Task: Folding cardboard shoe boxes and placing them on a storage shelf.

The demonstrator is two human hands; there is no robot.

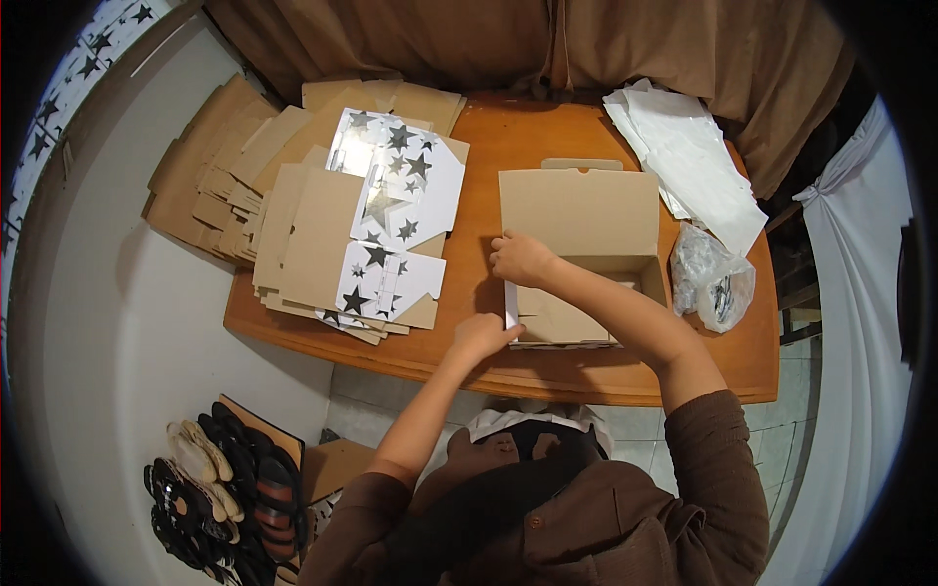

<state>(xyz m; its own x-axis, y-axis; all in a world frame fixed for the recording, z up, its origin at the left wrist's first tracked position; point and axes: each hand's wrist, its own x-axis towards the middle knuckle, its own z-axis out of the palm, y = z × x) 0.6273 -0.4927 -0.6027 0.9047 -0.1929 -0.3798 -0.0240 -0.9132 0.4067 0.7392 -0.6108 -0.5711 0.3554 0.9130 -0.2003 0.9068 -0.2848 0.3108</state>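
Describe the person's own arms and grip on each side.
Dark brown fabric left sleeve and matching right sleeve, both ending near the elbow; bare forearms. The left grip and right grip are ungloved human hands; no watch or bracelet shows.

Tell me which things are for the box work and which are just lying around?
Box work:
- open cardboard box, with the left hand and right hand at its left side
- flat cardboard pieces and star-printed card, probably

Lying about, it seems:
- sandals
- white sheets and clear plastic bag; untouched, so I can't be sure
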